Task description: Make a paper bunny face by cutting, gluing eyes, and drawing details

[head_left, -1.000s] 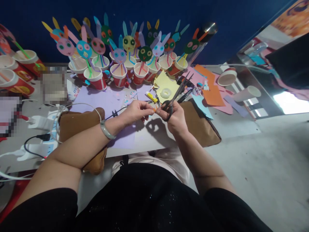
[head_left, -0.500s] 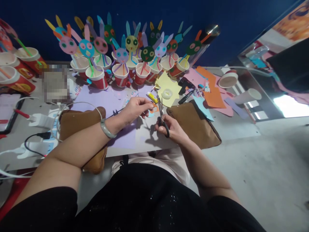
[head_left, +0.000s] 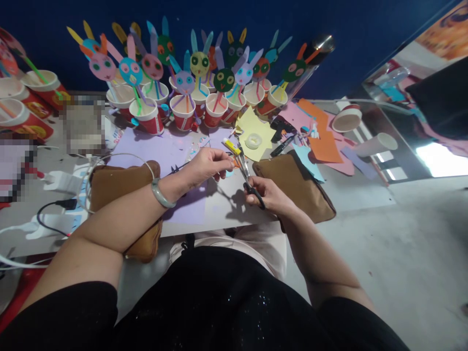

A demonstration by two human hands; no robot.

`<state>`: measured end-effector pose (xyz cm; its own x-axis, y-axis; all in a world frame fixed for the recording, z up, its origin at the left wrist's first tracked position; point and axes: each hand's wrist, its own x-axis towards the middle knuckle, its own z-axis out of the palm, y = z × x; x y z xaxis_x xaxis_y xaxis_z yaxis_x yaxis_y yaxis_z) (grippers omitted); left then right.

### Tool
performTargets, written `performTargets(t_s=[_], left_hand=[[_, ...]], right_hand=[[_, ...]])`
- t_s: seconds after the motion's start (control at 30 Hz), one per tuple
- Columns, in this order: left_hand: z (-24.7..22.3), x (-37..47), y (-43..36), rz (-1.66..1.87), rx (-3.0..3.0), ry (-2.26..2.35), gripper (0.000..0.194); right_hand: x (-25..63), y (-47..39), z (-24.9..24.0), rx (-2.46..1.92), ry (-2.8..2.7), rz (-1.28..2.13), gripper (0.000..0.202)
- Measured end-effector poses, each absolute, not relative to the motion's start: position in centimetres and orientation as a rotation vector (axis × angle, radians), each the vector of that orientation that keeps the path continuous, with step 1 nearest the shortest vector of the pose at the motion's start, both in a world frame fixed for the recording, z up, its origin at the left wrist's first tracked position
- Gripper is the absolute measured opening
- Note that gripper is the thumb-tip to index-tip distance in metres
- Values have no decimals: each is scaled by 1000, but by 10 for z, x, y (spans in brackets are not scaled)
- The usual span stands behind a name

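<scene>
My right hand (head_left: 268, 195) is closed around the black handles of a pair of scissors (head_left: 245, 169), whose metal blades point up and to the left. The blades stand a little apart. My left hand (head_left: 212, 165) is pinched close to the blade tips, its thumb and fingertips pressed together. Whatever it holds is too small to make out. Beside the fingertips show a bit of orange paper (head_left: 237, 164) and a bit of light blue paper (head_left: 229, 173). A yellow glue stick (head_left: 231, 146) lies just beyond the blades.
Red paper cups (head_left: 148, 119) with paper rabbit heads on straws line the back wall. Tape (head_left: 253, 141) rests on yellow paper (head_left: 261, 127). Brown pouches (head_left: 300, 187) lie either side of my hands. Purple paper (head_left: 183, 209), coloured scraps, and a power strip with cables (head_left: 69, 222) are also there.
My right hand has moved slightly right and toward me with the scissors, which now slant more to the left. My left hand stays almost in place, still pinched.
</scene>
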<state>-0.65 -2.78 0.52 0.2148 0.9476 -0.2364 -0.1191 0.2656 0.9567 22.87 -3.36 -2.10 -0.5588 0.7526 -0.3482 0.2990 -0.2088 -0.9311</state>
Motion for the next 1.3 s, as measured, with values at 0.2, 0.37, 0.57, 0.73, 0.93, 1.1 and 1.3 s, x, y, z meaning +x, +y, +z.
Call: performTargets(t_s=[0.2,0.37,0.57,0.73,0.93,1.1,1.3], left_hand=[[2,-8,-27,915,1023,1054,15],[0,-10,-27,904,1043,1028,15],[3,-10,-28,897,1061,1020,20],[5,-9,-29,882,1038,1041,22],[4,-9,-29,881,1012,1031,20],[5,-8,-29,892,1001,1023,19],[5,-9,-30,896,1019,1023,19]], right_hand=[[235,-32,-20,-1249,-1711,1824,69],[234,-33,-18,-1232,-1710,1842,69],[233,-34,-17,-1246,-1717,1829,70],[233,-34,-16,-1241,-1712,1823,69],[235,-34,-17,-1254,-1725,1833,70],[238,-32,-16,-1220,-1758,1870,69],[238,-32,-15,-1232,-1784,1877,69]])
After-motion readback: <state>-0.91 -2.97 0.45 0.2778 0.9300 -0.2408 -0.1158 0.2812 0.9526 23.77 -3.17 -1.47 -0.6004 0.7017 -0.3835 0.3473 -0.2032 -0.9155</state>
